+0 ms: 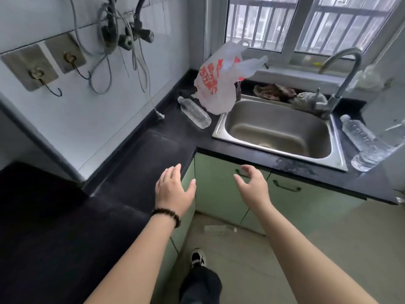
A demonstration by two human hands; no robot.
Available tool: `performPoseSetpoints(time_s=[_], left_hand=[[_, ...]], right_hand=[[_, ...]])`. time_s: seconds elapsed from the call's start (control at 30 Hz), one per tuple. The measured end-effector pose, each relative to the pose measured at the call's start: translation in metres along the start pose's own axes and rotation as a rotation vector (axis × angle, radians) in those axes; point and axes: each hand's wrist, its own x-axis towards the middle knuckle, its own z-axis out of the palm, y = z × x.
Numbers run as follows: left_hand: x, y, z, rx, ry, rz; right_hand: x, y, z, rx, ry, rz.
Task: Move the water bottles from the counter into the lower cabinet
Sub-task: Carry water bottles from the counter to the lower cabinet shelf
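Both empty hands, left hand [173, 189] and right hand [252, 185], are being held spread before the closed cabinet doors [219, 185]; two bottles, the left bottle [194, 112] and the right bottle [361, 139], are lying on the counter [171, 150] beside the sink [278, 130].
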Motion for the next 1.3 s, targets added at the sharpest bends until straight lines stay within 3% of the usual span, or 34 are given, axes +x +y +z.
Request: performPoseSetpoints(time_s=[0.2, 0.4, 0.57, 0.7, 0.93, 1.1, 1.3], left_hand=[[0.12, -0.012, 0.015, -0.008, -0.002, -0.036], [0.205, -0.024, 0.022, 0.051, -0.039, -0.017], [0.238, -0.038, 0.026, 0.084, -0.046, -0.034], [0.25, -0.043, 0.029, 0.074, -0.069, -0.06], [0.262, -0.032, 0.035, 0.06, -0.093, -0.042], [0.266, 0.004, 0.045, 0.047, -0.109, 0.035], [0.249, 0.088, 0.09, 0.023, -0.197, 0.236]], right_hand=[[0.16, -0.075, 0.061, 0.132, -0.087, -0.046], [0.292, -0.111, 0.125, -0.19, -0.198, -0.084], [0.351, -0.112, 0.173, -0.507, -0.278, -0.098], [0.365, -0.101, 0.189, -0.608, -0.216, -0.041], [0.357, -0.098, 0.167, -0.428, -0.195, 0.011], [0.296, -0.083, 0.098, -0.125, -0.081, 0.037], [0.214, -0.01, -0.009, 0.029, 0.19, 0.202]])
